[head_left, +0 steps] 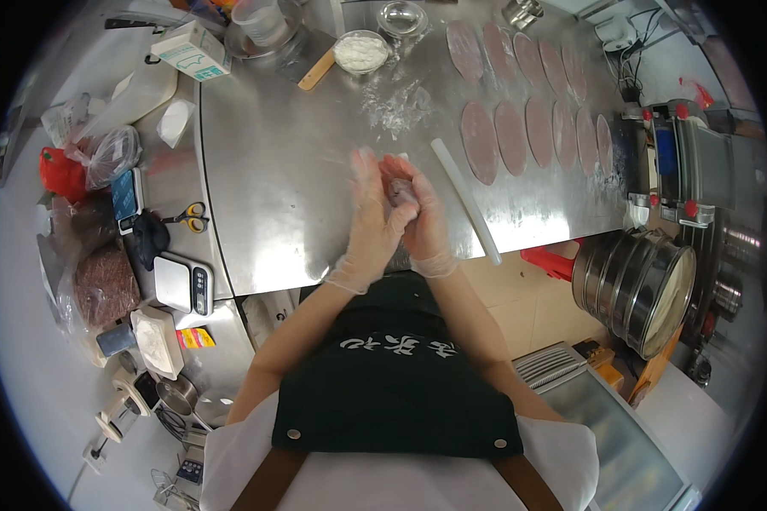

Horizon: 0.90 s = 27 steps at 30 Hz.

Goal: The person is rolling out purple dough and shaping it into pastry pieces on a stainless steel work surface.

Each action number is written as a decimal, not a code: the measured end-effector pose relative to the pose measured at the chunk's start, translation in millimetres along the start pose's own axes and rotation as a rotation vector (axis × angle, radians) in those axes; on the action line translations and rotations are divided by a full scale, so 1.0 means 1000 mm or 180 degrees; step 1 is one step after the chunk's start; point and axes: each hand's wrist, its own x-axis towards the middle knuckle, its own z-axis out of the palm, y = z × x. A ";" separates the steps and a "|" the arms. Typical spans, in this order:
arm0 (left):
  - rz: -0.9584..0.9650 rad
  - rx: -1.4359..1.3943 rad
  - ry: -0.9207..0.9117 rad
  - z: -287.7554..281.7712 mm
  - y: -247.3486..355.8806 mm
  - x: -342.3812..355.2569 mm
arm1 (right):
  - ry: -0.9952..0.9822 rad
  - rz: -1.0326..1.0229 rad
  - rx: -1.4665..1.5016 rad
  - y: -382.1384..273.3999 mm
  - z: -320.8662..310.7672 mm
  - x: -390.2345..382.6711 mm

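My two hands, in thin clear gloves, come together above the near middle of the steel table. A small mauve lump of dough (400,192) is between them, partly covered. My right hand (428,220) cups it from the right with curled fingers. Against its other side, my left hand (371,213) keeps its fingers straight and slightly blurred, its thumb bent over the lump. Just right of my hands lies a white rolling pin (466,201). Farther right, flat oval sheets of mauve dough (511,138) lie in two rows.
Beyond my hands are scattered flour (398,106), a bowl of white powder (360,53), a wooden-handled scraper (317,70) and a clear bowl (401,19). A digital scale (183,284) and scissors (192,218) lie left. Stacked round sieves (626,285) stand right, below the table edge.
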 end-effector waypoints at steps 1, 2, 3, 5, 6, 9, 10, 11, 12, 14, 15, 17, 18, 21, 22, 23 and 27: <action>0.0021 0.0000 0.0028 -0.005 0.005 0.002 | -0.0310 0.0323 0.0445 -0.001 -0.003 0.005; 0.0443 0.0846 -0.0021 -0.013 0.016 0.008 | -0.0342 0.0329 0.0430 -0.004 -0.005 0.004; 0.0852 0.1696 -0.0071 -0.020 0.021 0.013 | -0.0595 0.0792 0.0380 -0.007 -0.006 0.004; 0.0325 0.0983 -0.0555 -0.028 0.011 0.020 | -0.0865 0.1263 0.0306 -0.003 -0.006 0.004; -0.0200 0.0258 -0.1062 -0.030 0.007 0.021 | -0.0937 0.0938 0.0617 0.005 -0.004 0.003; 0.0043 0.0160 -0.0671 -0.023 0.003 0.009 | -0.0426 0.0484 0.0736 0.011 0.044 -0.016; 0.0168 0.0107 -0.0502 -0.018 0.005 0.005 | 0.0177 0.0300 0.0537 0.007 0.059 -0.021; 0.0293 0.0052 -0.0358 -0.013 0.008 0.002 | 0.0183 0.0295 0.0531 0.005 0.057 -0.019; 0.0416 -0.0001 -0.0214 -0.011 0.011 0.001 | 0.0064 0.0451 0.0527 0.003 0.053 -0.014; 0.0686 0.0502 -0.0089 -0.019 0.024 0.004 | -0.0044 0.0613 0.0529 -0.007 0.038 -0.008; 0.0964 0.1005 0.0039 -0.025 0.036 0.008 | -0.0550 0.0995 0.0251 -0.018 0.027 -0.006; 0.0676 0.0813 -0.0557 -0.044 0.053 0.014 | -0.0863 0.1615 -0.0115 -0.021 0.017 0.000; 0.0386 0.0623 -0.1143 -0.049 0.057 0.015 | -0.0850 0.1604 -0.0109 -0.020 0.017 -0.002; -0.0517 -0.0977 -0.1288 -0.042 0.017 0.012 | -0.0981 0.1116 0.0384 -0.008 0.037 -0.012; -0.0517 -0.0971 -0.1278 -0.042 0.012 0.011 | -0.0521 0.0611 0.0293 0.000 0.046 -0.020; -0.0237 -0.0492 -0.1136 -0.039 0.014 0.011 | -0.0038 0.0092 0.0193 0.003 0.049 -0.025; 0.0878 0.1429 -0.0493 -0.031 0.023 0.007 | -0.0151 0.0245 0.0250 -0.004 0.027 -0.015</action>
